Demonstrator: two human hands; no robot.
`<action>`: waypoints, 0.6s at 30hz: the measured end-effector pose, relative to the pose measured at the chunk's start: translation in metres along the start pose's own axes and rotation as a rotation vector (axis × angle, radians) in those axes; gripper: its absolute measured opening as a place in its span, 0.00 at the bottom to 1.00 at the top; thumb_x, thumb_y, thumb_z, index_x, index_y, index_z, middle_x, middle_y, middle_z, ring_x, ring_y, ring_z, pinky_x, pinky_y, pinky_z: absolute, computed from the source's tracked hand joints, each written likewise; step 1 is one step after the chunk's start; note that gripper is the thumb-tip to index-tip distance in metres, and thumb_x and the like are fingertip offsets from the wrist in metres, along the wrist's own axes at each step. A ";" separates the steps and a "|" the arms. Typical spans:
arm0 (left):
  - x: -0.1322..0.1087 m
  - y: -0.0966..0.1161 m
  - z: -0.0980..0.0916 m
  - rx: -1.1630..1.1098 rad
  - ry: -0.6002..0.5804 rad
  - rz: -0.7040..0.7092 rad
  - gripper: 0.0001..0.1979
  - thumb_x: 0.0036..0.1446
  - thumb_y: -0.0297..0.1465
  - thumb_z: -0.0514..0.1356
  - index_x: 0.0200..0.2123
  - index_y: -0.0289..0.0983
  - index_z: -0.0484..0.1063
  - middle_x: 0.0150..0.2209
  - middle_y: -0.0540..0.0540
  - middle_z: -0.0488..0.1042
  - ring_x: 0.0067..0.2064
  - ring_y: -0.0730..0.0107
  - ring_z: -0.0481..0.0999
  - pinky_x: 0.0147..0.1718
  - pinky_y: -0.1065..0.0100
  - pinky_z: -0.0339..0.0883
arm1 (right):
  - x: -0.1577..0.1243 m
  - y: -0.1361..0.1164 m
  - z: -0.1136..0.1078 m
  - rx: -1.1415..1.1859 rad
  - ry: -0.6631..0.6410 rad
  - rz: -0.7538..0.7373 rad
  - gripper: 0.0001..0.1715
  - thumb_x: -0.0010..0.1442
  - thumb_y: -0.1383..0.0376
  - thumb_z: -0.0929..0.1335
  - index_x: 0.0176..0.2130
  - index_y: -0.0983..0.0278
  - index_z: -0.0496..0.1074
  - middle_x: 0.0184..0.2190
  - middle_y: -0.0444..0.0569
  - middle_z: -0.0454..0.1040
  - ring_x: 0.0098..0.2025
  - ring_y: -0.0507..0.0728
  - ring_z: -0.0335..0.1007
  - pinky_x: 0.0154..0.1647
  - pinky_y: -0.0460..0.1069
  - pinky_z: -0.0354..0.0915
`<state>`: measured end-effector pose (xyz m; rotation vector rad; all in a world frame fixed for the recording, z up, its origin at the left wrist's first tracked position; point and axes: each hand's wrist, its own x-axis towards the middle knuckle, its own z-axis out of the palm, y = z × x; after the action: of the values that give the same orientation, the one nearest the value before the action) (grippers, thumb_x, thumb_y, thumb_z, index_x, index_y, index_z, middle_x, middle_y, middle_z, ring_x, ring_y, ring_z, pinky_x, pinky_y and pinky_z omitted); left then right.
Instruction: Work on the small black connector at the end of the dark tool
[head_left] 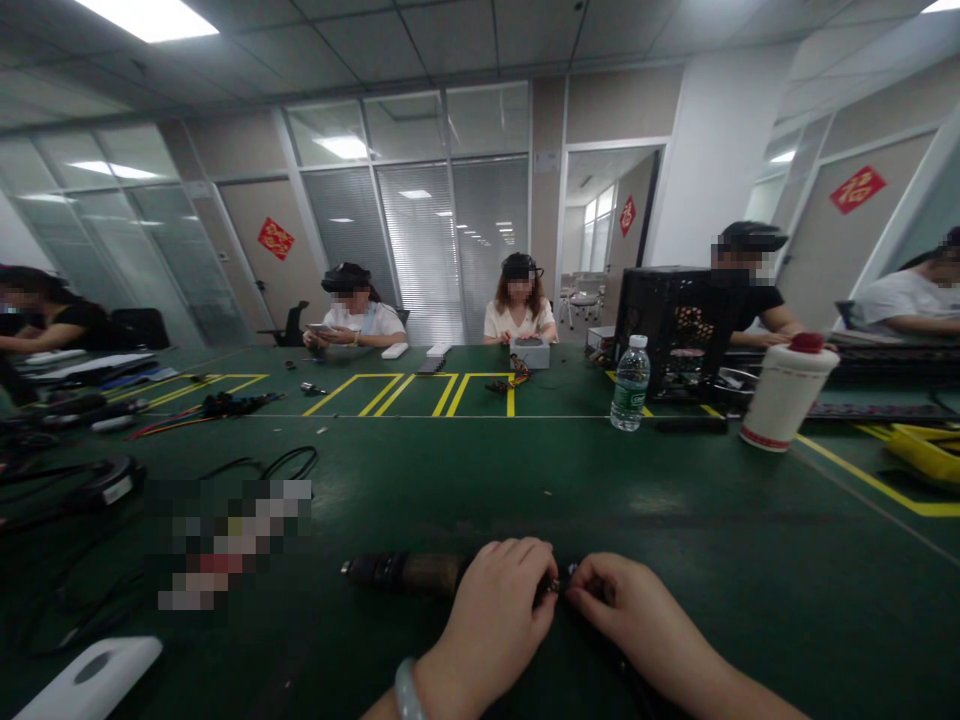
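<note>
A dark, straight electric screwdriver [420, 574] with a brownish body lies sideways on the green table, its metal tip to the left. My left hand [502, 595] is wrapped over its right end, and a bit of metal shows at my fingertips. Close beside it, my right hand [630, 605] pinches a small cable plug [573, 569], mostly hidden by the fingers. A dark cable [624, 668] runs below the right hand toward the front edge. A small gap separates the two hands' fingertips. Whether the plug touches the screwdriver cannot be seen.
A water bottle [631, 385], a leaning white canister [787, 392] and a black computer case [671, 330] stand at the right. Cables [292, 463] and a black coil [105, 485] lie left. A white device [94, 680] is front left. Several people sit around the table.
</note>
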<state>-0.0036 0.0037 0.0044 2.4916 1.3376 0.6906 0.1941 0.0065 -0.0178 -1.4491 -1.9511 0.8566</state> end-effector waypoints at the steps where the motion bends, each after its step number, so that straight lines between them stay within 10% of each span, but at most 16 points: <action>1: 0.000 0.000 0.000 -0.002 0.005 -0.010 0.08 0.56 0.25 0.61 0.39 0.41 0.68 0.45 0.51 0.72 0.46 0.62 0.70 0.47 0.59 0.60 | 0.000 0.000 0.000 0.000 0.001 -0.001 0.06 0.59 0.68 0.68 0.31 0.61 0.75 0.28 0.41 0.75 0.31 0.53 0.71 0.30 0.43 0.59; 18: 0.000 0.000 0.003 -0.017 0.029 -0.027 0.09 0.55 0.24 0.60 0.38 0.41 0.67 0.43 0.51 0.73 0.45 0.62 0.70 0.46 0.59 0.60 | 0.002 0.005 0.003 0.008 0.006 -0.010 0.05 0.59 0.67 0.68 0.31 0.62 0.74 0.27 0.41 0.74 0.29 0.52 0.70 0.28 0.43 0.59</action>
<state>-0.0025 0.0036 0.0022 2.4553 1.3666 0.7321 0.1948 0.0088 -0.0233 -1.4344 -1.9465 0.8534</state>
